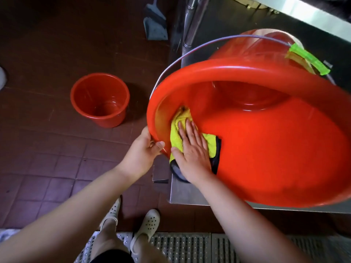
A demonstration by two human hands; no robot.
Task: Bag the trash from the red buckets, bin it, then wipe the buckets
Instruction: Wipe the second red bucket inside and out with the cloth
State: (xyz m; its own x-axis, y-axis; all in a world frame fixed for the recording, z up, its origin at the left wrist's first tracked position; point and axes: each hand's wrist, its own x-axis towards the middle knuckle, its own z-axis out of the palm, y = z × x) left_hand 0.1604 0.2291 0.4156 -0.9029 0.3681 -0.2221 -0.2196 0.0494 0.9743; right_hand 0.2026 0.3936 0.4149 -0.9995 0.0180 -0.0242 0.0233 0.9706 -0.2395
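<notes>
A person tips a large red plastic bucket (pixel 266 149) on its side on a stainless-steel counter (pixel 186 192), its open mouth facing the camera and filling the frame from three to five o'clock. The left hand (pixel 144 150) grips the bucket's rim at its nine o'clock edge, thumb curled over the lip and fingers behind it. The right hand (pixel 191 149) lies flat with straight fingers, pressing a yellow microfibre cloth with a dark border (pixel 180 122) against the bucket's inner wall just inside that same edge. The bucket's thin metal wire handle (pixel 209 43) arcs over the top toward one o'clock, where it ends in a translucent green plastic grip (pixel 307 60). A smaller red plastic bucket (pixel 100 99) stands upright on the dark brown tiled floor (pixel 47 139) at nine o'clock, well apart from the counter. A grey dustpan (pixel 154 23) leans at twelve o'clock beside a metal table leg (pixel 190 21). At six o'clock, pale perforated clogs (pixel 148 224) stand by a metal floor grate (pixel 180 245).
</notes>
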